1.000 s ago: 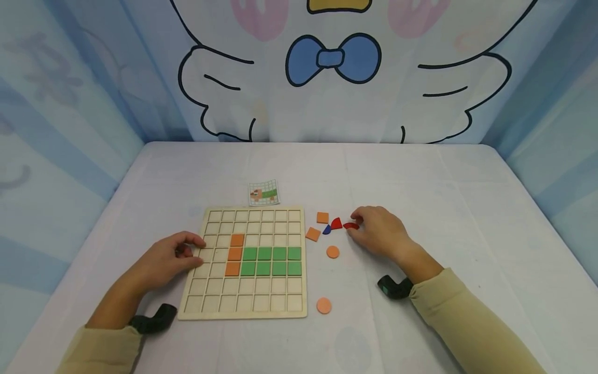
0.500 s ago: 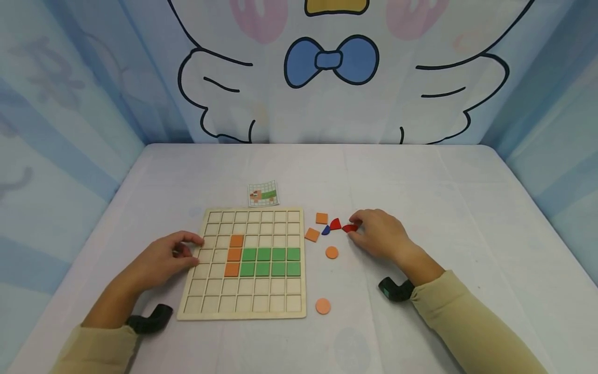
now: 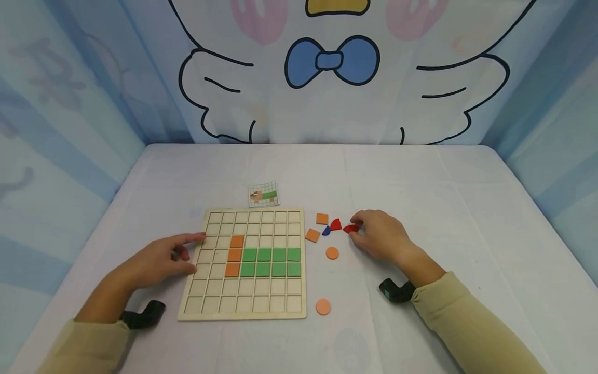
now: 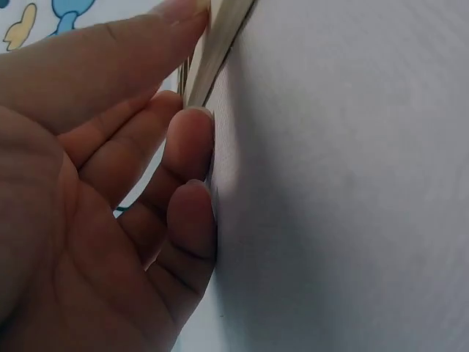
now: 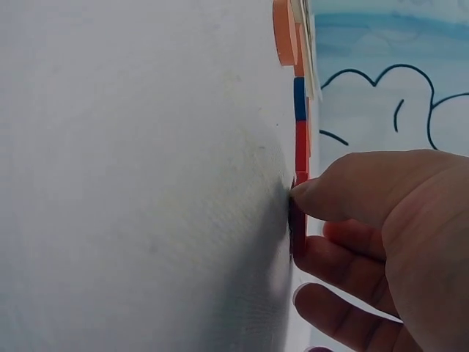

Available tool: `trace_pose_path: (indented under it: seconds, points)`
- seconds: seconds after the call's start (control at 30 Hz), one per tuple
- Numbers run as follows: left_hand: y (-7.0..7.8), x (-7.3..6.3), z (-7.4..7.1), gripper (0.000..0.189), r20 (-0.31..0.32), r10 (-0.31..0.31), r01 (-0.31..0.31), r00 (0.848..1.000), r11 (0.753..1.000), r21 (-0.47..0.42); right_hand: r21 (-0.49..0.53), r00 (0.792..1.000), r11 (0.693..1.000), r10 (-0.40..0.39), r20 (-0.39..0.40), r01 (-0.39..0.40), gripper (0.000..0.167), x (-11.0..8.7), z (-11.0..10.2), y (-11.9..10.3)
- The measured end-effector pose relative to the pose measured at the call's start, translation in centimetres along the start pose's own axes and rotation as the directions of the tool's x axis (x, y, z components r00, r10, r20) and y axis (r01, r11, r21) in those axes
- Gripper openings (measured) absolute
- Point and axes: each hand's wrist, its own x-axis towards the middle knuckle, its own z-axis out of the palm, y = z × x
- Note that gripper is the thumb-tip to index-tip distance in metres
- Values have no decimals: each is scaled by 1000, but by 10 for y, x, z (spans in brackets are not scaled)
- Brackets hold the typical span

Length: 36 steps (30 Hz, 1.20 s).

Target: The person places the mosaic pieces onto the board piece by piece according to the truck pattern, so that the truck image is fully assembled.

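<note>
In the head view a wooden grid board point(image 3: 268, 299) lies left of centre. A column of orange squares point(image 3: 234, 255) and two rows of green squares point(image 3: 263, 254) sit in its cells. My left hand point(image 3: 154, 262) is at the board's left edge, index finger and thumb spread apart and touching or nearly touching the rim. To the right of the board, my right hand point(image 3: 380, 235) pinches a red rounded wedge piece point(image 3: 349, 228), which is on the table. The right wrist view shows the thumb and a finger on this red piece point(image 5: 299, 220); its far side is hidden.
Beside the held piece lie another red wedge point(image 3: 336, 224), a small blue piece point(image 3: 326, 230) and two orange squares point(image 3: 312, 235). Nearer are an orange disc point(image 3: 332, 253) and a lighter disc point(image 3: 323, 306). A picture card point(image 3: 263, 194) lies behind the board.
My left hand has shifted slightly left, its thumb and index finger spreading wider at the board's edge. The right hand stays at the red wedge; pieces on the board look unchanged.
</note>
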Motion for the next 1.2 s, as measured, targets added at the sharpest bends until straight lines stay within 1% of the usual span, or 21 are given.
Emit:
trace_pose_path:
  seconds: [0.1, 0.23, 0.37, 0.5, 0.6, 0.77, 0.83, 0.97, 1.1, 1.2]
  points:
    - [-1, 0, -1, 75, 13, 5, -5, 1000, 1000, 8, 1, 1000, 1000, 1, -11, -1, 33, 0, -3, 0]
    - [-3, -1, -3, 80, 32, 26, -26, 999, 1000, 8, 10, 999, 1000, -21, -47, 21, 31, 1, -7, 0]
    - [-1, -2, -4, 85, 60, 36, -37, 998, 999, 18, 19, 997, 999, -43, -68, 45, 31, 0, -11, -5]
    - [3, -4, -5, 88, 72, 39, -42, 997, 998, 41, 32, 995, 997, -72, -70, 75, 30, 0, -13, -14]
    - [3, -4, -6, 90, 77, 54, -58, 996, 997, 46, 39, 991, 993, -107, -75, 110, 30, 2, -13, -24]
    - [2, -3, -5, 93, 86, 54, -57, 995, 998, 38, 49, 982, 984, -165, -94, 170, 27, 8, -10, -41]
    - [2, -3, -4, 94, 86, 48, -51, 995, 998, 33, 56, 980, 981, -180, -88, 185, 28, 10, -10, -49]
    - [1, -4, -3, 94, 82, 47, -49, 995, 999, 20, 62, 978, 977, -201, -48, 203, 33, 13, -10, -65]
    - [0, -5, -1, 94, 74, 47, -48, 996, 999, 12, 53, 971, 970, -236, -25, 237, 32, 19, -7, -81]
    - [-2, -5, -1, 94, 72, 61, -62, 996, 998, 9, 52, 963, 962, -268, -11, 269, 30, 23, -4, -92]
